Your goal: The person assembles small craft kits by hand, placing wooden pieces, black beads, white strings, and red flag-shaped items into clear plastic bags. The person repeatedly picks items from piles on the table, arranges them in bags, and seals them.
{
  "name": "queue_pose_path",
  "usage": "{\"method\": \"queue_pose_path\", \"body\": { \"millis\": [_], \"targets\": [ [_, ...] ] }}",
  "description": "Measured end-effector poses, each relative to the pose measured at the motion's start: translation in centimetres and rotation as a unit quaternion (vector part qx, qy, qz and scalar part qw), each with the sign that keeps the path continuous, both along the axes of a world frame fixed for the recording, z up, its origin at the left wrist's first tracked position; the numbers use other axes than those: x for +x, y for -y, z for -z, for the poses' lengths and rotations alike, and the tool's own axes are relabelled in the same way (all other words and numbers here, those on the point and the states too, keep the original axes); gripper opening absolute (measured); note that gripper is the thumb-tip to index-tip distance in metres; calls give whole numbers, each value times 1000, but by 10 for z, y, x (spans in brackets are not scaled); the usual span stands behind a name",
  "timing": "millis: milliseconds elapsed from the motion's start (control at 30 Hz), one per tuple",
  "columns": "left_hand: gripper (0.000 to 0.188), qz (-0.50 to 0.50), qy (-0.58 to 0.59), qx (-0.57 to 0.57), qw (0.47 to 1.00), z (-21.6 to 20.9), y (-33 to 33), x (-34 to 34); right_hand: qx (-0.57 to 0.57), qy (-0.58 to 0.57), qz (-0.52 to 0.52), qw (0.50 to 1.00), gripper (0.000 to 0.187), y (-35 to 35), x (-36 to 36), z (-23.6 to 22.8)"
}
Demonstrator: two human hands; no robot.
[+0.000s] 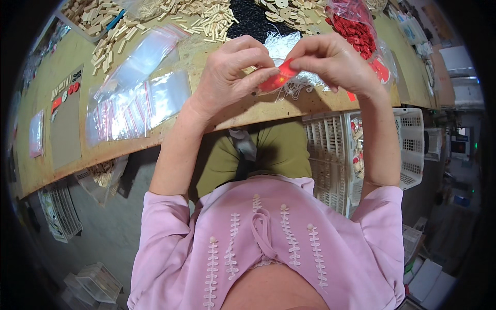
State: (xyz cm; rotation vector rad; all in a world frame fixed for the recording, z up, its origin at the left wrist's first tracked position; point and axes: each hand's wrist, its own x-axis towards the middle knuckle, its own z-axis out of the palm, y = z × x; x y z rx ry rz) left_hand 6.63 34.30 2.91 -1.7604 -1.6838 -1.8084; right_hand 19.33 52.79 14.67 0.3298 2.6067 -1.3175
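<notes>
From my end, I judge the handling of this one piece to be under way and unfinished: the red strip (pixel 279 77), with small yellow marks, is up off the work, stretched between both hands in the upper centre of the frame. The left hand (pixel 235 72) pinches its lower-left end between thumb and fingertips; the right hand (pixel 333 62) grips the upper-right end the same way, its other fingers loosely curled. I can't tell whether the strip is being folded, peeled or merely straightened. Plenty looks left to work through: wooden blocks (pixel 111 49) and small wooden sticks (pixel 214 23) lie heaped at upper left, black pieces (pixel 248 20) and wooden discs (pixel 287 14) at top centre, red discs (pixel 351 36) in plastic at upper right, and white strings (pixel 281 46) just behind the hands. Flat clear bags (pixel 129 111) spread across the left, and I see none clearly filled; near them a brown board (pixel 67 137) carries a neat group of assorted parts. All this sits on a worn yellowish table (pixel 232 118). Below it I make out white plastic baskets (pixel 325 150) at right, crates (pixel 101 281) at lower left, and a grey floor (pixel 134 222).
</notes>
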Motion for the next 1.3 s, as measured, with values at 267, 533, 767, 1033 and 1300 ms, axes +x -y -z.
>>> {"method": "queue_pose_path", "body": {
  "millis": [267, 533, 767, 1033, 1300],
  "targets": [
    [10, -25, -42, -5, 999, 2, 0, 1, 32, -15, 9, 999, 13, 10, 1, 3],
    [11, -29, -17, 5, 999, 5, -3, 0, -61, -29, 19, 997, 16, -9, -1, 6],
    [13, -59, -24, -24, 998, 8, -5, 1, 13, 7, -1, 1000, 15, 14, -2, 22],
    [14, -36, 0, -32, 999, 5, -5, 4, -142, 7, -12, 990, 20, 5, 2, 44],
    [21, -33, 22, -60, 997, 10, -4, -6, -124, -34, 14, 992, 22, 12, 5, 49]
  ]
}}
